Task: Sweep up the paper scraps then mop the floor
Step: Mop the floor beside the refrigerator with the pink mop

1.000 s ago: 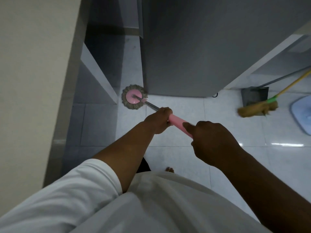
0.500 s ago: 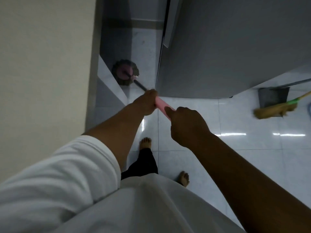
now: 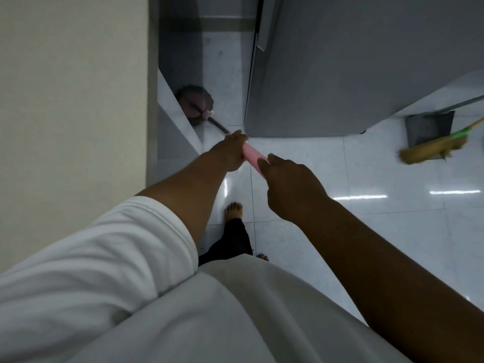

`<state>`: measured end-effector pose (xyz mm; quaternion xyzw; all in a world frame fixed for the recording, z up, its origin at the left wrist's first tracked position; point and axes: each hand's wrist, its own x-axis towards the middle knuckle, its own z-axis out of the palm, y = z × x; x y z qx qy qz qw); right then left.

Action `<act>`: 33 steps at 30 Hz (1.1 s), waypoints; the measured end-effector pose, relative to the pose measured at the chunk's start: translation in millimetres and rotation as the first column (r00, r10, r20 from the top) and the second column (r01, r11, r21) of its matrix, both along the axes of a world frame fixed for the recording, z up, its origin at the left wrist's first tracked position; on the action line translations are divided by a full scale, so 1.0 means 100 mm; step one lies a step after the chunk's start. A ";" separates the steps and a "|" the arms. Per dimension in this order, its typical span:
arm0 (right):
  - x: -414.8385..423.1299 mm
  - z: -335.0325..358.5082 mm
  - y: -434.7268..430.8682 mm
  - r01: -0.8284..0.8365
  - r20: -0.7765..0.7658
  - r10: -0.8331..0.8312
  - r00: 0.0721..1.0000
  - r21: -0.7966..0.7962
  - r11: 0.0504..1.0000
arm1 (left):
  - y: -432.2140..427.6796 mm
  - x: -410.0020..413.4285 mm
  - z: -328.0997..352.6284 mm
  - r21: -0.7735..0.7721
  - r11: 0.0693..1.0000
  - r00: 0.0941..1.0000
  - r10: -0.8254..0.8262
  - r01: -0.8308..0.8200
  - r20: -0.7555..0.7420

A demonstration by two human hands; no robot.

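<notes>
Head: both hands (image 3: pixel 230 150) (image 3: pixel 290 187) (outstretched) round mop handle (image 3: pixel 252 158)

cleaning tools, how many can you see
3: mop in the narrow gap left of the grey appliance; broom and dustpan together at right. More may be hidden.

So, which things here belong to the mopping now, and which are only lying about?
In use: mop head, in the gap beside the grey cabinet; pink mop handle, gripped by left hand and right hand.
Lying about: broom; dustpan, both on the floor at the right.
</notes>
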<state>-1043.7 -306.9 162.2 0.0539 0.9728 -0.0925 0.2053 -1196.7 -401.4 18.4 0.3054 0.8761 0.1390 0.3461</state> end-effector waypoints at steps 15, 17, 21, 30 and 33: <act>1.70 0.58 0.01 0.106 0.089 -0.104 0.991 -0.015 0.994 | 0.17 1.69 0.20 0.086 0.986 0.990 -0.140 0.140 0.002; 1.65 0.54 -0.02 0.115 0.100 -0.113 0.988 -0.008 0.993 | 0.15 1.63 0.15 0.090 0.985 0.989 -0.146 0.144 0.009; 1.34 0.41 -0.12 0.105 0.146 -0.108 0.983 0.023 0.994 | 0.11 1.35 0.05 0.053 0.991 0.990 -0.129 0.126 0.049; -0.22 0.10 -0.15 0.099 0.093 -0.100 0.991 0.010 0.995 | 0.11 -0.23 -0.11 0.022 1.000 0.998 -0.015 0.014 0.054; -0.85 -0.08 -0.17 0.062 0.089 -0.062 0.994 0.003 0.998 | 0.11 -0.86 -0.18 -0.002 1.000 0.999 0.003 -0.003 0.035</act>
